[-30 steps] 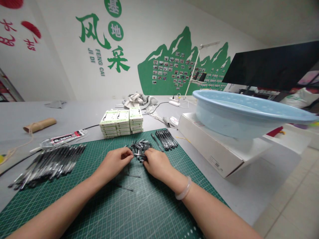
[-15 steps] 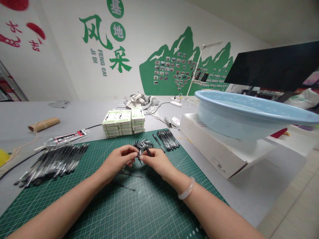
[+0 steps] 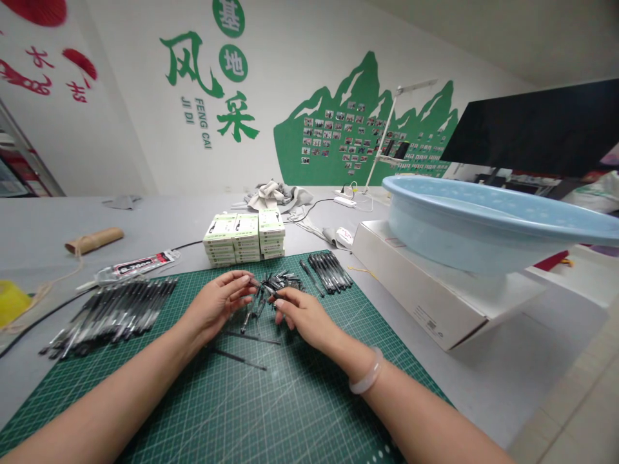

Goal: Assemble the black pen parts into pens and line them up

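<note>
My left hand (image 3: 217,304) and my right hand (image 3: 300,313) meet over a green cutting mat (image 3: 271,399). Both pinch a small black pen part (image 3: 261,293) between their fingertips, just in front of a little heap of black pen caps (image 3: 283,281). Two thin dark refills (image 3: 242,348) lie on the mat under my left wrist. A white bangle (image 3: 366,377) circles my right wrist.
A large pile of black pens (image 3: 113,312) lies at the mat's left, a small row of pens (image 3: 329,269) at its far right. Green-and-white boxes (image 3: 244,237) are stacked behind. A blue basin (image 3: 483,219) rests on a white carton (image 3: 425,290). A glue tube (image 3: 135,265) lies at left.
Both hands lifted out of the heap of caps, came together, and now hold a small black part between them slightly nearer me. The camera view shifted a little.
</note>
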A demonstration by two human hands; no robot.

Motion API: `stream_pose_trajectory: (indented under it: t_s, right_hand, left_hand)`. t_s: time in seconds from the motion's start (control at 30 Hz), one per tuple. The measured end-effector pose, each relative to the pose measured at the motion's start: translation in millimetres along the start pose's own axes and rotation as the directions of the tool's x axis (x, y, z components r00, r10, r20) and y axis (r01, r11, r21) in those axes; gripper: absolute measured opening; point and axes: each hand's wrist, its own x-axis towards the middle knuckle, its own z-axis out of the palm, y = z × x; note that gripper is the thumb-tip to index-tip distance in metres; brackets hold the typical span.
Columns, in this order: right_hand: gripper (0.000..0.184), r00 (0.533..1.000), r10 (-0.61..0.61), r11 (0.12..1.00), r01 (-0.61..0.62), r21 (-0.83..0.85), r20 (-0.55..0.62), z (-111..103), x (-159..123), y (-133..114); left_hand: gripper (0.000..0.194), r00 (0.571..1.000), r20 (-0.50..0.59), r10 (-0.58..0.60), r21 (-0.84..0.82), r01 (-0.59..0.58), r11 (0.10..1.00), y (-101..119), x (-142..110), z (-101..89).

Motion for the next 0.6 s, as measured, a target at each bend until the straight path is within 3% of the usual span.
stream_pose_trajectory:
  t_s: [0.37, 0.47, 0.6]
  right_hand:
    - [0.021, 1.000, 0.003, 0.997, -0.002, -0.071, 0.011, 0.7, 0.2, -0.3]
    - [0.010, 0.998, -0.016, 0.999, 0.013, -0.053, -0.065, 1.8, 1.9, 4.5]
    - [0.014, 0.994, 0.064, 0.997, -0.060, 0.044, -0.094, 1.9, 3.9, 5.9]
  left_hand:
    - [0.027, 0.988, 0.132, 0.080, 0.124, -0.096, 0.988, -0.8, -10.3, 8.2]
    - [0.026, 0.986, 0.128, 0.108, 0.163, -0.128, 0.978, -0.3, -11.2, 8.6]
    - [0.028, 0.983, 0.106, 0.149, 0.201, -0.168, 0.965, 0.3, -9.6, 6.9]
